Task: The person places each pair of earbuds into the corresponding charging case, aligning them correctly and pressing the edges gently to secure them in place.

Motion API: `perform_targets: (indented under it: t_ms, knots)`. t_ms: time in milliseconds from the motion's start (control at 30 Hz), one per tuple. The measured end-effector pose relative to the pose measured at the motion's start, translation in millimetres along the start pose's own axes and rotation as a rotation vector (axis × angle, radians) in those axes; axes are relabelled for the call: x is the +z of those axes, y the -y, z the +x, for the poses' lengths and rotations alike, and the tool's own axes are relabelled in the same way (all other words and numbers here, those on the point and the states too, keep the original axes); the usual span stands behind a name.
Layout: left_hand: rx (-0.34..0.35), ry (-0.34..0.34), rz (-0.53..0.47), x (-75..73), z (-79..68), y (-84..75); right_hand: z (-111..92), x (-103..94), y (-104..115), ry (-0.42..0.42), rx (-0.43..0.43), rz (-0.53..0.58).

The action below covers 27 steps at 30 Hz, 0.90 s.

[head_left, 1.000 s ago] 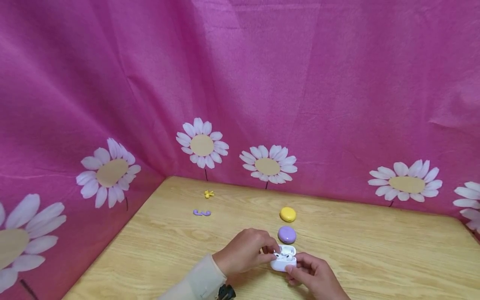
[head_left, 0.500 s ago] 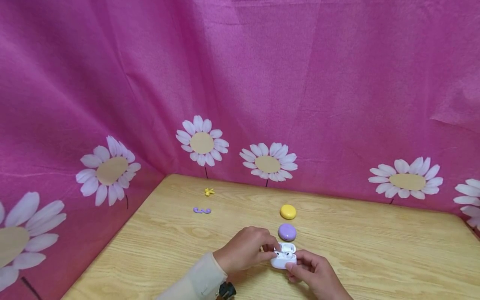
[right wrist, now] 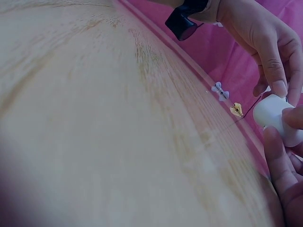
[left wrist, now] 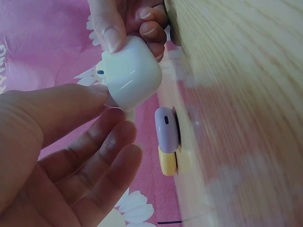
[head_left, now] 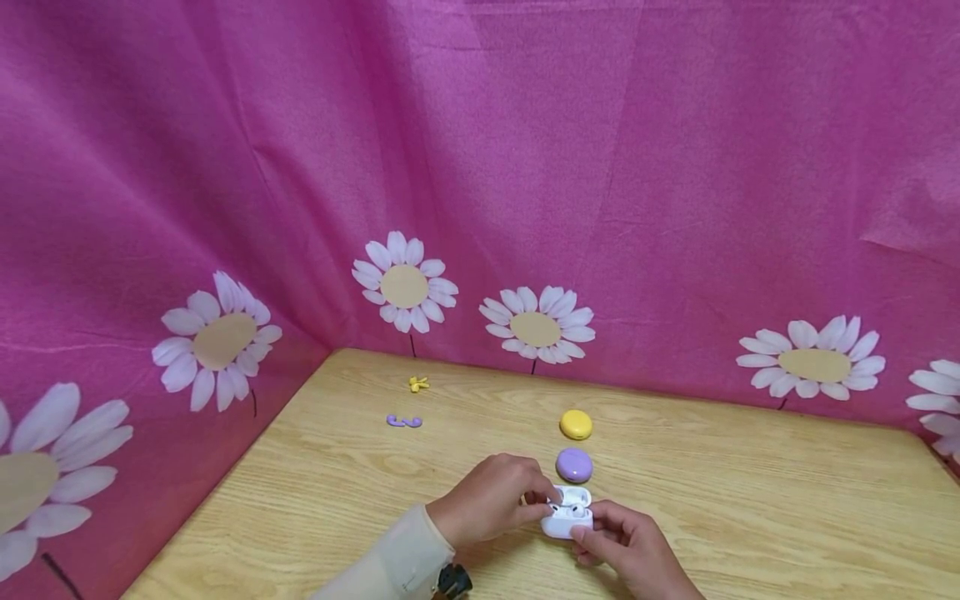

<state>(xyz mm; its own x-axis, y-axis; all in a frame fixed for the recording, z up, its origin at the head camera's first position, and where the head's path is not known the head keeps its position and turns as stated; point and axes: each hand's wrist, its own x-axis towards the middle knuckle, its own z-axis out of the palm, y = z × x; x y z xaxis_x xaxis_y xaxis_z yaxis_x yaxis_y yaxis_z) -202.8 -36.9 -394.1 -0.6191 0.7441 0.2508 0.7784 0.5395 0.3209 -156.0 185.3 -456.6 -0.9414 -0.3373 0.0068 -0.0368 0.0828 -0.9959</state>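
My right hand [head_left: 633, 546] holds the white earbud case [head_left: 564, 527] by its right end, just above the wooden table. The case's lid stands raised. Inside, a white earbud [head_left: 579, 512] shows on the right. At the left slot, my left hand [head_left: 491, 500] pinches a second white earbud [head_left: 555, 507] between thumb and index finger; the fingertips hide most of it. In the left wrist view the left thumb [left wrist: 80, 97] lies against the case's edge, the other fingers loosely bent. The right wrist view shows both hands meeting around the case.
Behind the white case sit a closed purple round case [head_left: 574, 465] and a closed yellow round case [head_left: 576, 425]. Farther left lie purple earbuds [head_left: 405, 422] and yellow earbuds [head_left: 418, 384] on the wooden table [head_left: 750, 500]. A pink flowered cloth [head_left: 675, 208] hangs along the back and left.
The head view has shifted slightly. Both hands and the white case have stayed nearly still.
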Motion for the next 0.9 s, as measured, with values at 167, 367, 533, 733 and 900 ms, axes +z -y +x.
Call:
perform_targets:
  t_ms: [167,367,533,733,900]
  knots:
    - [0.008,-0.003,0.005,0.8,0.6,0.5,-0.6,-0.3,1.0,-0.003,0.022,0.007]
    - [-0.015,0.000,-0.003,0.7,1.1,-0.7,-0.3,0.1,1.3,-0.007,0.029,0.017]
    - [-0.041,-0.012,-0.018,0.9,2.1,-1.4,-0.6,0.2,2.6,-0.003,0.024,0.029]
    - [-0.047,-0.038,-0.061,2.0,2.0,-1.0,-0.5,0.6,3.7,-0.011,0.026,0.020]
    - [-0.043,-0.044,-0.062,3.5,1.4,0.1,-0.6,0.7,3.0,-0.016,0.040,0.009]
